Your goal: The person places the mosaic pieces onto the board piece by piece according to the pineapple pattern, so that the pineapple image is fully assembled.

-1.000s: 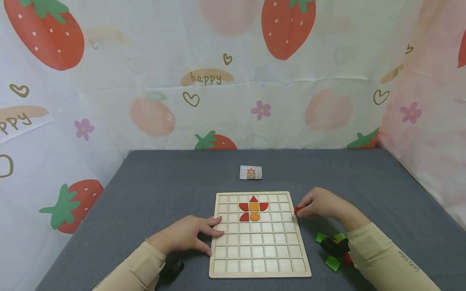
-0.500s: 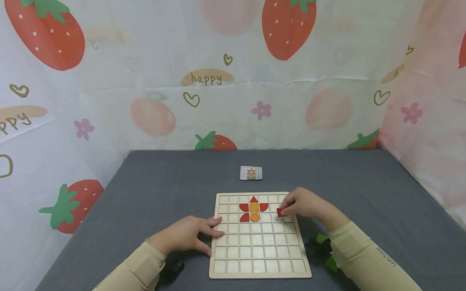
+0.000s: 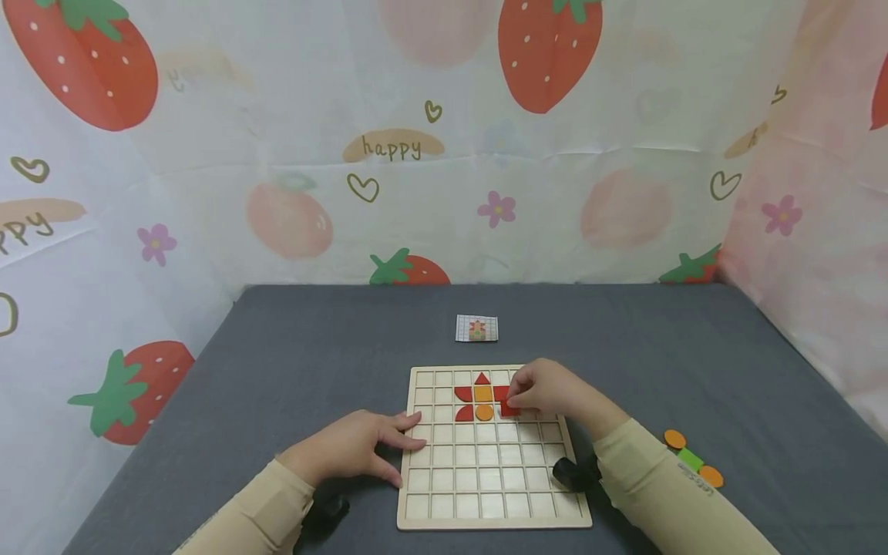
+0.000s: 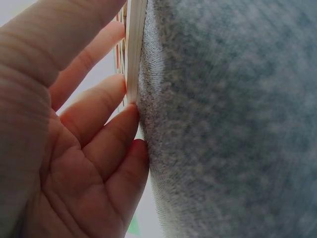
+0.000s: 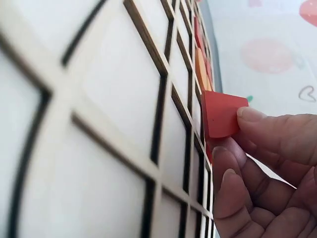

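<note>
A wooden grid board (image 3: pixel 489 482) lies on the dark table. Upper cells hold a red triangle (image 3: pixel 482 378), an orange square (image 3: pixel 482 395), an orange disc (image 3: pixel 484 412) and red curved-edged tiles (image 3: pixel 464 414). My right hand (image 3: pixel 558 395) pinches another red tile (image 5: pixel 223 114) between thumb and fingers, just right of the orange disc. In the right wrist view this tile stands tilted close over the grid, one corner toward it. On the board's left side rests my left hand (image 3: pixel 357 447), fingers spread; the left wrist view has its fingertips (image 4: pixel 130 110) against the wooden edge.
A small printed pattern card (image 3: pixel 476 328) lies behind the board. Two orange discs (image 3: pixel 674 439) and a green tile (image 3: pixel 690 460) show beside my right forearm, which hides part of the table there. The black wrist camera (image 3: pixel 570 474) overlaps the board's right edge.
My right hand has carried the red tile leftward from beyond the board's right edge to beside the orange disc. My left hand has stayed on the board's left side.
</note>
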Available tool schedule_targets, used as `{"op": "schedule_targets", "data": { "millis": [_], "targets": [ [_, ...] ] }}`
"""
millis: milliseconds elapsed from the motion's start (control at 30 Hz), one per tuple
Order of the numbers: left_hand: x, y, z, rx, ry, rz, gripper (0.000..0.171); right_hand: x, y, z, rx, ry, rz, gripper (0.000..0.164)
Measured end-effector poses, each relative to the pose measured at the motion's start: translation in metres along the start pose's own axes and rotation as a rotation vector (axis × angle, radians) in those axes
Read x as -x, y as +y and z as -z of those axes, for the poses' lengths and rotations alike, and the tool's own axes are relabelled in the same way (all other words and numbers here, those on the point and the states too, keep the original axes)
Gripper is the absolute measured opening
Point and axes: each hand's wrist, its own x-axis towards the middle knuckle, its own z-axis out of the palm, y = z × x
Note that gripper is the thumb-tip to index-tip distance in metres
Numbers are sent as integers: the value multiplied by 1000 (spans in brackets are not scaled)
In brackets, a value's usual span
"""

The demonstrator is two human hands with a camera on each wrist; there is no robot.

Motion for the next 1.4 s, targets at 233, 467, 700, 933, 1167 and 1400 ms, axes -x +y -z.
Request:
{"op": "schedule_targets", "data": {
  "millis": [233, 467, 700, 933, 1167, 1400],
  "targets": [
    [-1, -1, 0, -5, -3, -5, 62, -6, -2, -7, 17, 23, -40, 13],
    [-1, -2, 0, -16, 3, -11, 63, -7, -4, -10, 14, 43, -76, 14],
    [-1, -1, 0, -21, 2, -9, 62, -8, -7, -10, 64, 51, -91, 15],
    [-1, -1, 0, -27, 6, -10, 62, -9, -9, -11, 119, 58, -84, 20],
    [-1, -1, -1, -30, 7, -13, 62, -10, -8, -13, 158, 69, -61, 23],
    [-2, -3, -1, -9, -7, -6, 64, -10, -8, -12, 170, 63, -57, 21]
  ]
}}
